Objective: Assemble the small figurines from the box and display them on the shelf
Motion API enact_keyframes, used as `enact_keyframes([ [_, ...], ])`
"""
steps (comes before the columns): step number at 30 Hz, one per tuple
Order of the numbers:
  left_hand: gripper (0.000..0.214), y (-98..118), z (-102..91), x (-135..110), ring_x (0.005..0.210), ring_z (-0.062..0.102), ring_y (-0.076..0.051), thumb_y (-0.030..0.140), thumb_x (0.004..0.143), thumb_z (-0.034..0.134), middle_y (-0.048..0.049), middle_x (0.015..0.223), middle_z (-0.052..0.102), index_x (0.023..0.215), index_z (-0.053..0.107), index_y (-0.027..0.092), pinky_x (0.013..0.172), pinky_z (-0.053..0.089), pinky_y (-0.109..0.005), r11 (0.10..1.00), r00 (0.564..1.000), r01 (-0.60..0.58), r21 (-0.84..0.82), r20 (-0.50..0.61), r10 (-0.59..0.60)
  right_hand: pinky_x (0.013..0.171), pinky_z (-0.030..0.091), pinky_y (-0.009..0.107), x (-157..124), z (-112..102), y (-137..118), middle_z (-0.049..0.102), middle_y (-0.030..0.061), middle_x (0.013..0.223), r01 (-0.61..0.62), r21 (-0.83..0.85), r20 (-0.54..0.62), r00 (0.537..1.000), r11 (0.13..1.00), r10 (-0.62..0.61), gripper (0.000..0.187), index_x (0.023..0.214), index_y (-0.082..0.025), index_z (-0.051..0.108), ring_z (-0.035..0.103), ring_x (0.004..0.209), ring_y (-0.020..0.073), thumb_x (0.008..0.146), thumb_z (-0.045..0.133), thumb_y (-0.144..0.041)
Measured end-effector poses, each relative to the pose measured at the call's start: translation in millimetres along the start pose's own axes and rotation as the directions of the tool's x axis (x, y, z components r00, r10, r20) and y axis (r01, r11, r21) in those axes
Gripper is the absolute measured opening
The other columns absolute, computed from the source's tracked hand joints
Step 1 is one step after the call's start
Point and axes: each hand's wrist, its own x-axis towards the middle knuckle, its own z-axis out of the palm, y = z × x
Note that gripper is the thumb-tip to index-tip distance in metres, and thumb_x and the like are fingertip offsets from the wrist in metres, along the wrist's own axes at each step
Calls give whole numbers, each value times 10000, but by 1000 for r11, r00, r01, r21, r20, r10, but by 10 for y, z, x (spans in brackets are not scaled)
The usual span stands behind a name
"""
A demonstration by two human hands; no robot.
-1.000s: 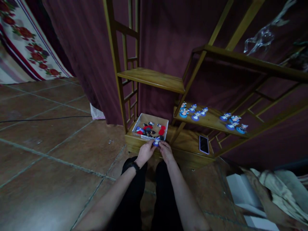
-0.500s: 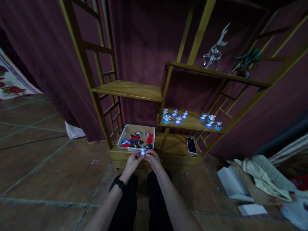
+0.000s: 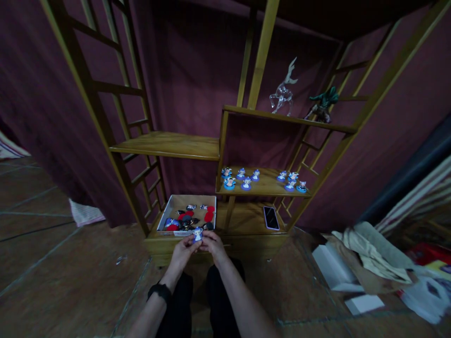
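Between my two hands I hold a small white-and-purple figurine (image 3: 198,234) upright, just in front of the box. My left hand (image 3: 183,249) grips its left side with closed fingers. On the other side, the fingers of my right hand (image 3: 213,245) are closed on it too. Behind it, a shallow white box (image 3: 168,212) contains red discs (image 3: 209,214) and several dark and blue figure pieces (image 3: 186,222). More figurines (image 3: 246,183) on purple and blue bases stand in two groups on the middle right shelf (image 3: 266,187).
A phone (image 3: 271,218) lies on the lower shelf, right of the box. Above stand a clear deer figure (image 3: 283,94) and a dark green statuette (image 3: 322,105). A bare wooden shelf (image 3: 169,144) juts out at upper left. White cartons (image 3: 336,270) and a plastic bag (image 3: 426,298) lie on the floor at right.
The view has shifted to the right, so the cabinet appears further left and lower. Both hands keep the same figurine in front of the box.
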Motion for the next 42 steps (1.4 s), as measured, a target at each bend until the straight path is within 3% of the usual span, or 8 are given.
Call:
enact_keyframes([
  [7,547,-131,4,71,462,470,-104,475,428,722,71,500,490,835,562,146,487,370,-224,991,994,-106,76,15,105,601,487,306,-6,14,-25,600,-19,637,19,-12,28,999,1000,-19,269,757,-182,621,575,580,137,535,672,-323],
  [12,520,-223,12,139,582,553,-145,463,444,720,16,621,585,819,535,155,592,438,-267,989,988,-144,38,54,142,594,474,291,-26,4,-30,608,-23,670,61,-48,46,997,997,-59,260,764,-198,624,575,602,143,550,666,-338],
  [25,401,-136,107,-11,667,579,-160,372,546,677,-14,714,626,861,578,143,649,452,-283,954,972,-233,187,80,222,639,474,299,-69,-113,-115,644,12,744,110,-116,82,992,987,-101,304,780,-178,633,594,715,181,539,689,-357],
  [29,431,-74,101,-52,730,593,-175,349,564,670,-43,783,654,922,605,119,718,452,-308,973,981,-167,156,123,149,661,488,312,-104,-136,-173,640,13,754,43,-53,92,995,998,-37,338,786,-169,627,607,714,176,526,694,-376],
  [34,391,-39,75,-71,709,590,-167,332,608,638,-39,776,660,935,620,119,709,452,-304,968,976,-186,171,149,161,667,497,309,-97,-151,-183,637,12,741,-6,-51,97,995,999,11,314,758,-160,624,614,682,159,527,700,-359],
  [42,313,-14,97,-120,711,596,-168,270,637,612,-37,767,666,921,635,139,695,450,-283,895,971,-238,377,81,224,675,503,324,-12,-176,-107,651,11,737,-28,-96,97,995,995,37,315,771,-166,623,623,698,161,524,704,-343],
])
